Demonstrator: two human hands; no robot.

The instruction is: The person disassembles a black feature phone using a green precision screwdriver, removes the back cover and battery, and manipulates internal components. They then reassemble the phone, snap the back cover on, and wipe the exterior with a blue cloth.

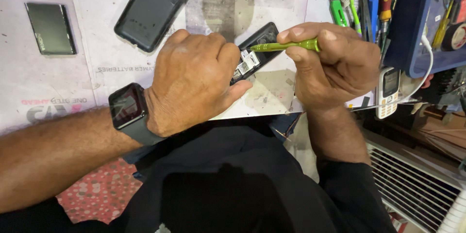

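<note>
Left hand clamps the opened black phone against the counter; right hand pinches a green screwdriver, tip down inside the phone, just beside the left knuckles.

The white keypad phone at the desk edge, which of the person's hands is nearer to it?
Right. The right hand is just beside the white keypad phone; the left hand is farther left, on the opened black phone.

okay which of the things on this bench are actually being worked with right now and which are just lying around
In use:
left hand steadying the opened black phone
right hand gripping the green screwdriver

Lying about:
black phone case
flat dark battery
small white keypad phone
tool rack
</note>
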